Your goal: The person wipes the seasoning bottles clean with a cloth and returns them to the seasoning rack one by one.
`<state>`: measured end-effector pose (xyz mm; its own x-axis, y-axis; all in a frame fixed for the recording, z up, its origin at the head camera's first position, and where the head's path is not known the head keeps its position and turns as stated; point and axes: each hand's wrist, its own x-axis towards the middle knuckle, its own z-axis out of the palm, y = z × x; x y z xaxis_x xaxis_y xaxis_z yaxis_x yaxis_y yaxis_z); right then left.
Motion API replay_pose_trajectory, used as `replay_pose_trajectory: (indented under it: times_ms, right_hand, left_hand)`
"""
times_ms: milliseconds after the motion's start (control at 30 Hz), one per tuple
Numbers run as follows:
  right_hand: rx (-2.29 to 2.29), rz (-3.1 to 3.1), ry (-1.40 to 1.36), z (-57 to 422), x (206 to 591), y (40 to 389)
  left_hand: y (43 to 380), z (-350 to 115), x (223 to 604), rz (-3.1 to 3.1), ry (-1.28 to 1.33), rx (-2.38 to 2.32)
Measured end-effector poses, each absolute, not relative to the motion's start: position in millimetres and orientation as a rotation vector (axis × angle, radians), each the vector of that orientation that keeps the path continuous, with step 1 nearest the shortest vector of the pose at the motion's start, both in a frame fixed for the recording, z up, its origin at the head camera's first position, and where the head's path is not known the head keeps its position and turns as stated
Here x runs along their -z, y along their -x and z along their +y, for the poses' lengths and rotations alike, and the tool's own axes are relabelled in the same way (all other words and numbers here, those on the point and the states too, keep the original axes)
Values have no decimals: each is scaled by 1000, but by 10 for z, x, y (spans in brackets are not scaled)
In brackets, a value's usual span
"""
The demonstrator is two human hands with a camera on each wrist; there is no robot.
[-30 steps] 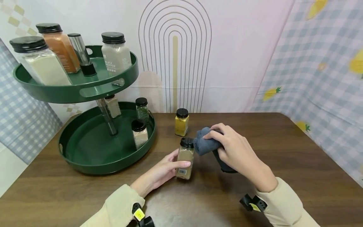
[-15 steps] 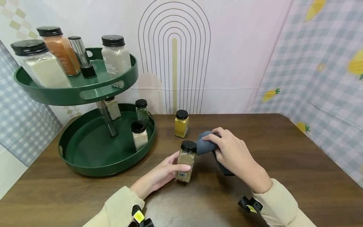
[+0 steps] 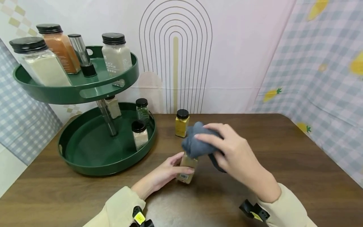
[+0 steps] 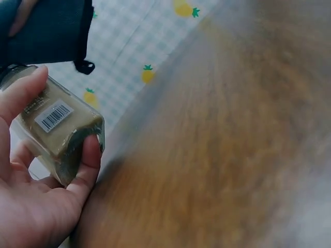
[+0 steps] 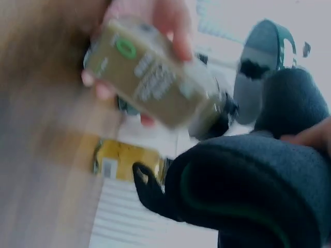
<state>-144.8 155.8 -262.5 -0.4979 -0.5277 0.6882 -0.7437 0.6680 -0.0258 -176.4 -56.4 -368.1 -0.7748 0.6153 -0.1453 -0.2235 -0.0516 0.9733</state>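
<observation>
My left hand grips a square glass spice jar of tan powder, thumb across its front. The jar tilts slightly just above the table. In the left wrist view its barcode label faces the camera. A bunched blue-grey cloth is held by my right hand and covers the jar's top in the head view, hiding the lid. From the right wrist, the black lid shows close beside the folded cloth; whether they touch I cannot tell.
A jar of yellow spice stands behind the hands on the wooden table. At left is a two-tier green rack; its lower tray holds several small jars, and its upper tray bears larger jars and a steel-and-black cylinder.
The cloth has moved left from the side of the lid to over the jar's top, carried by my right hand. The jar tilts a little more, still in my left hand.
</observation>
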Motion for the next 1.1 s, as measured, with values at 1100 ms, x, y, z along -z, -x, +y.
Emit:
replay_pose_trajectory:
  times_ms: [1100]
  right_hand:
    - [-404,-2686,-844,1728,2751,1618]
  left_hand:
    - [1707,-555,3685,1750,-567,-1802]
